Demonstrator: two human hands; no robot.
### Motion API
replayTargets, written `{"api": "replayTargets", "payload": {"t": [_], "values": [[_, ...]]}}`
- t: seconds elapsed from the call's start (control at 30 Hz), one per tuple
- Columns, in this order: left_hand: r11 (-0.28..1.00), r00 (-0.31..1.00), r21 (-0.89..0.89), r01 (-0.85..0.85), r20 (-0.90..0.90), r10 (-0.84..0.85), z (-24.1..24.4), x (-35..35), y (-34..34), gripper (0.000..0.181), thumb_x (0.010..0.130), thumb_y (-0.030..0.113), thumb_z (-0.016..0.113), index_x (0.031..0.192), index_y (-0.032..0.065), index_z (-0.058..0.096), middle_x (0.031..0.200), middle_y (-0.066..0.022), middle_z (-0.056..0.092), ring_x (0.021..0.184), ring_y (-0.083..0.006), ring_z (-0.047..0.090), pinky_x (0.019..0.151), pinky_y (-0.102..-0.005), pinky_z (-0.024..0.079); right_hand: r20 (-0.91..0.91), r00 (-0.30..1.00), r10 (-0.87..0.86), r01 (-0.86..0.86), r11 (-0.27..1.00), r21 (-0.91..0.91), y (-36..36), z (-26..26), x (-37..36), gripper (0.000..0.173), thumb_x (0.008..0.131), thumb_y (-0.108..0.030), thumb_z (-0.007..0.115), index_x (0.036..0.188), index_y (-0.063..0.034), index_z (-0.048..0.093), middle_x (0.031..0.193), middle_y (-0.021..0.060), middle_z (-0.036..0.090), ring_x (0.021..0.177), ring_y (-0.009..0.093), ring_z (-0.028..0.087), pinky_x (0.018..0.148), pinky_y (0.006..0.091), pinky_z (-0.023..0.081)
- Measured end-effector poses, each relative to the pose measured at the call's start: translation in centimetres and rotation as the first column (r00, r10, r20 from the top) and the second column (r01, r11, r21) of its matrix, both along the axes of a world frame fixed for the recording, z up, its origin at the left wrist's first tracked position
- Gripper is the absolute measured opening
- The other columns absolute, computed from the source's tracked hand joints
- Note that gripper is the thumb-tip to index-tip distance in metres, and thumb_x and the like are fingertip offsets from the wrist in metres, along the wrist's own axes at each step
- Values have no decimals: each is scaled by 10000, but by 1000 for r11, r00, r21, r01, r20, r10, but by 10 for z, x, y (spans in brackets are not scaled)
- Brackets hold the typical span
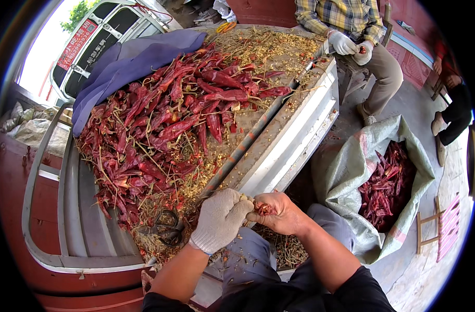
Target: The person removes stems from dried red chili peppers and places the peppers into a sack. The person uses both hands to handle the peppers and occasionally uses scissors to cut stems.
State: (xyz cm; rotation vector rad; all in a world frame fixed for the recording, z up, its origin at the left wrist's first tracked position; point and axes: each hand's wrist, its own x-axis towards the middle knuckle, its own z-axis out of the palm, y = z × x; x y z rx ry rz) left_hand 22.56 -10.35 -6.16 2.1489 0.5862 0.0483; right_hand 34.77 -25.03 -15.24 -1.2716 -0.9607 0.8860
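Note:
My left hand point(223, 218), in a dusty knitted glove, pinches something small at its fingertips, too covered to name for certain. Against it, my bare right hand point(278, 213) is closed on a dried red chili pepper point(264, 209). Both hands meet above my knees at the near edge of the truck bed. A large heap of dried red chili peppers point(155, 121) with stems lies on the bed beyond them, among scattered yellow seeds point(190, 187). Black-handled scissors point(169, 230) rest on the seeds left of my gloved hand.
A woven sack point(344, 187) of dried red peppers point(389, 183) stands open at my right. Purple cloth point(139, 62) covers the heap's far side. A metal side panel point(296, 140) borders the bed. A co-worker's gloved hands point(350, 48) hold a pepper; another person sits farther right near a small chair point(440, 226).

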Motion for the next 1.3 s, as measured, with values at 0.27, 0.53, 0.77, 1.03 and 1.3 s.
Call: {"api": "replayTargets", "payload": {"t": [0.27,0.53,0.77,1.03,1.3], "values": [[602,868,-719,-348,-4,497,-21,-6,-27,116,1037,126,619,1044,11,632,812,-55,649,608,-118,581,549,-267,493,-113,986,-126,155,942,298,-6,5,-3,162,936,-102,812,1025,-28,698,927,79,705,868,179,685,810,327,545],[974,945,14,-226,244,216,-18,-15,-26,462,887,263,827,1252,5,710,922,-108,731,800,-194,696,735,-335,566,-125,978,-169,190,965,183,-17,1,3,171,943,-92,774,1084,-32,698,917,108,690,842,211,672,782,337,545],[900,980,389,198,-92,-176,18,5,-19,409,830,270,833,1165,45,764,948,-140,723,860,-240,702,754,-364,546,13,996,-91,88,985,149,-17,-7,6,165,926,-78,776,1053,-31,682,834,106,631,760,198,597,731,358,520],[959,997,276,65,-47,-54,3,0,-16,373,845,244,825,1158,50,771,941,-145,729,849,-277,711,774,-383,549,-23,994,-107,109,987,119,-14,7,1,149,941,-80,767,1049,-10,690,825,85,656,763,151,584,729,336,520],[895,951,426,133,201,-237,-9,-5,-11,302,903,201,806,1159,49,750,943,-136,731,850,-320,717,754,-404,546,-240,969,52,-33,996,83,-11,-6,3,212,997,-215,781,1055,-24,709,795,13,658,732,92,565,681,306,511]]}}
